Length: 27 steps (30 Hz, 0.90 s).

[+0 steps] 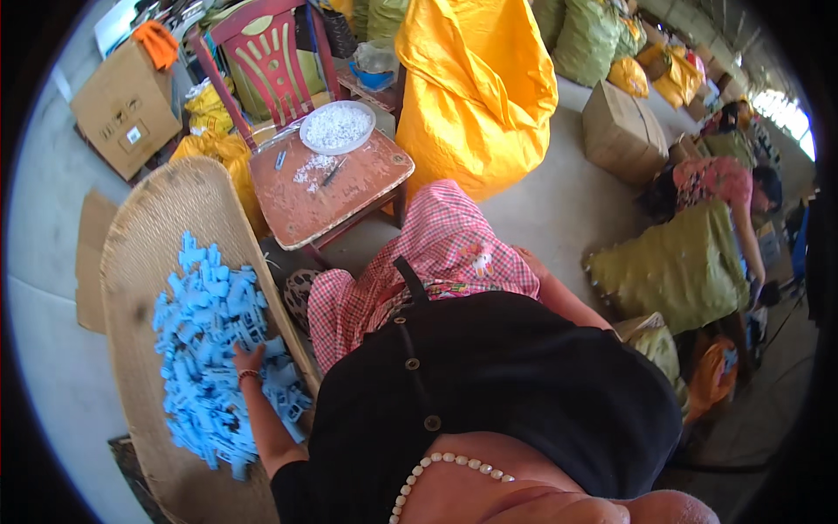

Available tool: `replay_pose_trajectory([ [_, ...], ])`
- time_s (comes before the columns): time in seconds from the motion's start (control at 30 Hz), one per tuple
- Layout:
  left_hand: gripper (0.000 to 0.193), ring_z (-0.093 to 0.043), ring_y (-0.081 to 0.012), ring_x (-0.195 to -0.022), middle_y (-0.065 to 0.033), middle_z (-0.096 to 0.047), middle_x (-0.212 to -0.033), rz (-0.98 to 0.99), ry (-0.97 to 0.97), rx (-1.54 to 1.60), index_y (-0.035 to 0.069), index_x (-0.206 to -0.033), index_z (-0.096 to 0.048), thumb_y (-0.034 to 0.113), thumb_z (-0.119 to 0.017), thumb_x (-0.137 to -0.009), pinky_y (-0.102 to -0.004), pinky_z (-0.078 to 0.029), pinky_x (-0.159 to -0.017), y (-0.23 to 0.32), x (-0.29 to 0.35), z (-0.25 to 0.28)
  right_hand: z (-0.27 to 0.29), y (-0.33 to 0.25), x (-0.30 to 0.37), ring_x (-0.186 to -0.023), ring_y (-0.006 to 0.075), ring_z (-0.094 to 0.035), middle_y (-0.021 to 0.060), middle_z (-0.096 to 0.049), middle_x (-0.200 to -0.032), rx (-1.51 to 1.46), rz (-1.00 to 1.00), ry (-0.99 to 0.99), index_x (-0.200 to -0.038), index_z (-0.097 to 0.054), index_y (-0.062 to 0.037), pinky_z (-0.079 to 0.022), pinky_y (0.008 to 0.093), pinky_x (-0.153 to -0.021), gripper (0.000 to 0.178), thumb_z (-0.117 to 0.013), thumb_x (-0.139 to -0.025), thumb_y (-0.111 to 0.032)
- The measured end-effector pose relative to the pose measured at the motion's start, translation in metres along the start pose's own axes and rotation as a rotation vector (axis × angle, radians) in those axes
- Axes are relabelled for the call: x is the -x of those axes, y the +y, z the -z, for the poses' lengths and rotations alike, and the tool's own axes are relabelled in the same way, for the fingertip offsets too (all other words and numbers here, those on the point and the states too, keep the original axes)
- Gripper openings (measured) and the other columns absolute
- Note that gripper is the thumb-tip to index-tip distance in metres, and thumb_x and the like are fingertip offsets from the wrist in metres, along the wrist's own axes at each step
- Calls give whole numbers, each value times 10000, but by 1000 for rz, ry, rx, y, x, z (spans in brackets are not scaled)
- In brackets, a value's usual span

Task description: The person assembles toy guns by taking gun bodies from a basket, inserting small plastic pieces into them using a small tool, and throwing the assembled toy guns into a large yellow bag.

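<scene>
A heap of light blue plastic pieces (205,323), small and moulded, some shaped like little toy guns, lies in a long woven tray (166,205) at my left. My left hand (249,356), with a beaded bracelet at its wrist, reaches into the right side of this heap. Its fingertips are apart among the pieces, and I see nothing lifted in them. On the right side of my lap, over the pink checked cloth (436,236), rests my right hand (532,262). Its fingers lie along the cloth, partly hidden, with nothing visible in them.
Ahead, a worn red chair (349,192) bears a white bowl (339,127) of small white bits. Beside it stands a big yellow sack (476,96). Cardboard boxes (127,105) are at the far left, another box (624,131) at the right. A co-worker (720,183) bends over green sacks (672,266).
</scene>
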<state>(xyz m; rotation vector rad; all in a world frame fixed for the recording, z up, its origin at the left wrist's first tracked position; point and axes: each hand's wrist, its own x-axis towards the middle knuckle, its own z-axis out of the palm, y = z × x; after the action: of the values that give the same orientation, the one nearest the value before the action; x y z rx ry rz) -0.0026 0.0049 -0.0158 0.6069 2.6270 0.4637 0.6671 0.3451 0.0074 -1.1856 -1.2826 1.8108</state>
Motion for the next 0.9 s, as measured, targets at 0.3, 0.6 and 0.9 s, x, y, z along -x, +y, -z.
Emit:
replay_pose_trajectory([
  [0.3, 787, -492, -427, -1116, -296, -484, -1219, -54, 181, 147, 45, -1323, -394, 376, -725, -691, -455, -419, -926, -14, 20, -10, -13, 36, 38, -852, 185, -612, 104, -649, -950, 237, -270, 13, -1077, -592, 5, -492, 312, -794, 324, -502, -901, -251],
  [0.6, 583, -536, -337, -1105, -212, -542, -1218, -131, 364, 342, 46, -1262, -478, 262, -673, -756, -391, -426, -921, -1, 8, -13, -8, 36, 47, -834, 185, -614, 108, -649, -923, 407, -416, -50, -1063, -599, 0, -495, 310, -772, 314, -501, -895, -246],
  [0.9, 554, -585, -245, -887, -181, -576, -1083, 78, 279, 721, 54, -1215, -476, 216, -690, -730, -339, -481, -767, -45, 13, -17, 9, 33, 18, -817, 185, -616, 112, -650, -896, 551, -523, -210, -1049, -606, -5, -498, 309, -751, 304, -501, -890, -242],
])
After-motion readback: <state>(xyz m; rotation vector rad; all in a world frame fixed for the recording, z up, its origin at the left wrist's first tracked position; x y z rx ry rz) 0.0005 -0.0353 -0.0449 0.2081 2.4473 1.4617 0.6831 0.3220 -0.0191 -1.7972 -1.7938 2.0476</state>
